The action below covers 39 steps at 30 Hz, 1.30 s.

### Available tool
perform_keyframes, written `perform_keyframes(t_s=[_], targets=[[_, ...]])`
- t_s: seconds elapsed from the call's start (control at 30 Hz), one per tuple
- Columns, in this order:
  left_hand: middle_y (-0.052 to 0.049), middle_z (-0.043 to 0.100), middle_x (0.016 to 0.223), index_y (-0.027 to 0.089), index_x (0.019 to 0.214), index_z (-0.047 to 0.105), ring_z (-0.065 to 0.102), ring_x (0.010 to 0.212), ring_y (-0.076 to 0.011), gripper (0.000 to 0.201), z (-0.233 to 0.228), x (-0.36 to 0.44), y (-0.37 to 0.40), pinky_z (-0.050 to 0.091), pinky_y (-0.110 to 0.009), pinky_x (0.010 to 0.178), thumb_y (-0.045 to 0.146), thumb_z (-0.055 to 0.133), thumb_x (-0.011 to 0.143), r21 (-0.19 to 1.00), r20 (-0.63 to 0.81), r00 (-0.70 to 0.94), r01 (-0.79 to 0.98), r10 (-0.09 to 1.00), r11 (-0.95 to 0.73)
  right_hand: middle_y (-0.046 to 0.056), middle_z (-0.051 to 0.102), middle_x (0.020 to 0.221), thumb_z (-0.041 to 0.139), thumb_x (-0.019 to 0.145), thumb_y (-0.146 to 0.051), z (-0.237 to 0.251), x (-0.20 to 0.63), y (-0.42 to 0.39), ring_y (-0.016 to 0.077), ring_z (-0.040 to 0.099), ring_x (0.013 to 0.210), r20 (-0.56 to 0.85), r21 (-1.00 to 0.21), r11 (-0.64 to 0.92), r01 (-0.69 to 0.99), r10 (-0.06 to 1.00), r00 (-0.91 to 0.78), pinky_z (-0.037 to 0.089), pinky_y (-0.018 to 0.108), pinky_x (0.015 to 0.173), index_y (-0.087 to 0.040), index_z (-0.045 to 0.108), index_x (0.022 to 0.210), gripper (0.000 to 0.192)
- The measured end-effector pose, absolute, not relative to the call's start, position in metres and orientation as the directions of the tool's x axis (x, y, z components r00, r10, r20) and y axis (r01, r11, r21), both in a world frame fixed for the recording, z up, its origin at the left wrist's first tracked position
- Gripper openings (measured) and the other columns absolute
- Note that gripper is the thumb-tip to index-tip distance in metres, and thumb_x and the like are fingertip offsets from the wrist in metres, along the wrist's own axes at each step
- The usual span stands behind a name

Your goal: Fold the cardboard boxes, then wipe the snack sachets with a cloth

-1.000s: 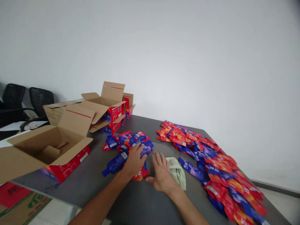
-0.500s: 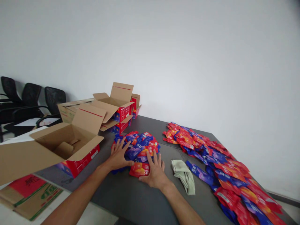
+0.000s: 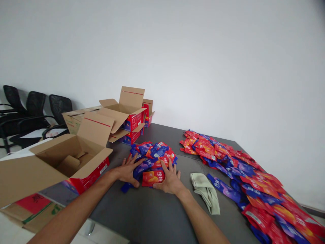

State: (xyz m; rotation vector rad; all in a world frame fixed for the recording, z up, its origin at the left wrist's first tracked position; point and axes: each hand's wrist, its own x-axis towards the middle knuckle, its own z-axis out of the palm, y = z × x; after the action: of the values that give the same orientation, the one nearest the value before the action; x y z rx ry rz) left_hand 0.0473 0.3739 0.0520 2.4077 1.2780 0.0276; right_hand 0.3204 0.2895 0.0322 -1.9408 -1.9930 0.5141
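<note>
Nearest the bottom edge of the frame, two bare forearms ran up and inward across the dark grey tabletop (image 3: 152,217) toward its middle. At centre frame the left hand (image 3: 127,170) lay flat with its fingers spread, palm down on the left flank of a small heap of red and blue foil sachets (image 3: 153,157). The right hand (image 3: 170,177) was likewise opened wide, its fingers fanned over the heap's near right side and resting on one red-orange sachet (image 3: 151,177) at the front edge. Neither hand pinched anything; both pressed downward. The heap lay just beyond both palms, up-frame, bracketed between them, and the front sachet's long axis ran left to right across the picture, closing the gap between the two hands. It sat nearer the right hand, which touched it, though the left thumb was just beside its other end.

Right of the right wrist a crumpled pale green cloth (image 3: 206,189) lay on the table, apart from the heap. Farther right, a long spread of red and blue sachets (image 3: 236,169) stretched from mid frame down to the lower right corner. At left of frame stood an open brown cardboard carton with red printed sides (image 3: 73,159), its flaps out. Behind it, further open cartons (image 3: 127,115) were stacked. Black mesh office chairs (image 3: 38,108) stood at the far left against the white wall (image 3: 203,61).
</note>
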Motion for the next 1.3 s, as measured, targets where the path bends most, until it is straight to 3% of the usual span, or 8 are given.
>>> perform_keyframes(t_s=[0.2, 0.53, 0.97, 1.13, 1.3], targets=[[-0.007, -0.011, 0.163, 0.040, 0.153, 0.014, -0.017, 0.142, -0.0473, 0.126, 0.043, 0.063, 0.387, 0.001, -0.067, 0.112, 0.065, 0.079, 0.047, 0.342, -0.102, 0.599, 0.771, 0.794, -0.538, 0.009, -0.009, 0.163, 0.082, 0.056, -0.060, 0.031, 0.323, 0.309, 0.0485, 0.002, 0.145, -0.006, -0.446, 0.003, 0.895, 1.000, -0.006, 0.008, 0.069, 0.108, -0.042, 0.008, 0.152, 0.123], [-0.008, -0.009, 0.163, 0.040, 0.152, 0.018, -0.014, 0.144, -0.0435, 0.115, 0.042, 0.088, 0.426, -0.002, -0.066, 0.113, 0.081, 0.065, 0.055, 0.295, -0.074, 0.590, 0.783, 0.804, -0.548, 0.008, -0.010, 0.163, 0.076, 0.061, -0.065, 0.033, 0.345, 0.352, 0.0463, 0.005, 0.145, -0.055, -0.428, -0.011, 0.904, 0.998, -0.014, 0.006, 0.064, 0.110, -0.043, 0.006, 0.152, 0.117], [-0.006, -0.006, 0.164, 0.039, 0.151, 0.023, -0.010, 0.145, -0.0460, 0.115, 0.034, 0.125, 0.510, 0.003, -0.065, 0.114, 0.082, 0.066, 0.053, 0.289, -0.053, 0.538, 0.815, 0.842, -0.502, 0.005, -0.009, 0.163, 0.074, 0.065, -0.059, 0.030, 0.372, 0.442, 0.0435, 0.007, 0.146, -0.057, -0.424, -0.048, 0.904, 0.998, 0.026, 0.011, 0.062, 0.110, -0.043, 0.009, 0.151, 0.110], [-0.006, -0.002, 0.164, 0.040, 0.150, 0.026, -0.005, 0.146, -0.0452, 0.103, 0.029, 0.137, 0.545, 0.007, -0.063, 0.115, 0.079, 0.063, 0.062, 0.299, -0.022, 0.541, 0.806, 0.841, -0.510, 0.006, -0.003, 0.163, 0.072, 0.068, -0.058, 0.023, 0.377, 0.477, 0.0434, 0.012, 0.145, -0.020, -0.445, -0.064, 0.893, 0.998, 0.061, 0.013, 0.063, 0.109, -0.041, 0.014, 0.151, 0.103], [-0.008, 0.007, 0.164, 0.034, 0.151, 0.029, 0.001, 0.147, -0.0435, 0.092, 0.023, 0.150, 0.567, 0.011, -0.059, 0.116, 0.072, 0.059, 0.073, 0.264, 0.026, 0.517, 0.822, 0.855, -0.505, 0.009, 0.001, 0.163, 0.062, 0.075, -0.060, 0.012, 0.375, 0.499, 0.0409, 0.013, 0.145, 0.063, -0.435, -0.096, 0.895, 0.989, 0.136, 0.014, 0.061, 0.110, -0.031, 0.010, 0.152, 0.098]])
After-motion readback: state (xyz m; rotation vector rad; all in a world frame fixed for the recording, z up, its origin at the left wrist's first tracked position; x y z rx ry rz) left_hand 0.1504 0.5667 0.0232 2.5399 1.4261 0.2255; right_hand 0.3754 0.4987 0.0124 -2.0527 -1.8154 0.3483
